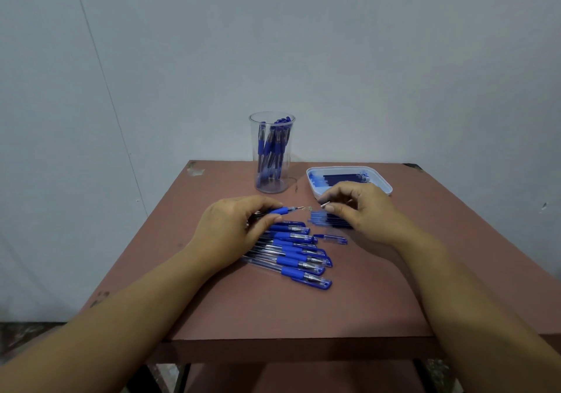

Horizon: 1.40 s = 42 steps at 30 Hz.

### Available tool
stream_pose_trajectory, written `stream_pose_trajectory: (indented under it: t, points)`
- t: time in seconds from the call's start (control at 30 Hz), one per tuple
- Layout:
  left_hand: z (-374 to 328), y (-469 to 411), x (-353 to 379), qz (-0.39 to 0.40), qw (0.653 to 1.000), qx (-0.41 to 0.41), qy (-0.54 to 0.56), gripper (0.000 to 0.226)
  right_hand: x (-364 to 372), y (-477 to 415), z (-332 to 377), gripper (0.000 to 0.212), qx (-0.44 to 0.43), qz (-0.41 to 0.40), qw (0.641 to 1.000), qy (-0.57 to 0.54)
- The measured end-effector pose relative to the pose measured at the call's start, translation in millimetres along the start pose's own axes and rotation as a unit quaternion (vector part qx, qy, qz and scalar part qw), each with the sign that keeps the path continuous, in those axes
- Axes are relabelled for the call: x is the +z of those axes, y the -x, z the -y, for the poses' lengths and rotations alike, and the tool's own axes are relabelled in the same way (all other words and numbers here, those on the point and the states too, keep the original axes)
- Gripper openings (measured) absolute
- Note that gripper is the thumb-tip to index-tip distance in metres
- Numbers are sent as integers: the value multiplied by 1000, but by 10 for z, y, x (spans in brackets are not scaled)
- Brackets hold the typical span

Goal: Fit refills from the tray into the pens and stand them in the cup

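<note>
My left hand (233,225) grips a blue-grip pen (283,210) held level above the table, its tip end pointing right. My right hand (361,210) pinches a small silver tip piece (325,205) just right of the pen's end, a short gap between them. Under my right hand lies a loose bunch of refills (326,222). Several capped blue pens (299,256) lie in a row below my left hand, and a loose blue cap (331,238) lies beside them. The clear cup (272,152) holds several pens upright. The white tray (349,170) holds more refills.
The reddish-brown table (303,307) stands against a pale wall, with its front edge near me and a lower shelf beneath. The cup stands at the back centre, the tray at the back right.
</note>
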State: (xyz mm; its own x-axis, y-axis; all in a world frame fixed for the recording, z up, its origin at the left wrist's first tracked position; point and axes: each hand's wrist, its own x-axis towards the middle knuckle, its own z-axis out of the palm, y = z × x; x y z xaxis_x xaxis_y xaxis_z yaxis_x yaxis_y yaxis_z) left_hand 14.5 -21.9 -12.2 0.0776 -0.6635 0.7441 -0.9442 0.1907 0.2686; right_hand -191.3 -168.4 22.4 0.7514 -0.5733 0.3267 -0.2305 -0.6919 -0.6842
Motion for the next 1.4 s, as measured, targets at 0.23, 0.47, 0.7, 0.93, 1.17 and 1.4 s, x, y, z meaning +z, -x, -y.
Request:
stream_pose_trajectory:
  t: [0.23,0.47,0.7,0.93,1.17,1.4]
  points:
    - [27,7,-10,8,1000,-4,-6,32,-1,2,-36,25,49,130,979,147]
    - [24,7,4,13,1000,-5,-6,33,41,-45,-78,28,29,149,974,166]
    - [9,6,2,18,1000,1,0,32,57,31,42,20,-25,-20,998,-48]
    - [8,-4,20,22,1000,11,6,30,268,-5,115,12,-45,18,998,-49]
    - [20,-8,-2,24,1000,5,1,33,129,-2,22,13,-35,-6,999,-40]
    - [6,0,20,18,1000,13,4,29,187,15,76,13,-43,18,998,-33]
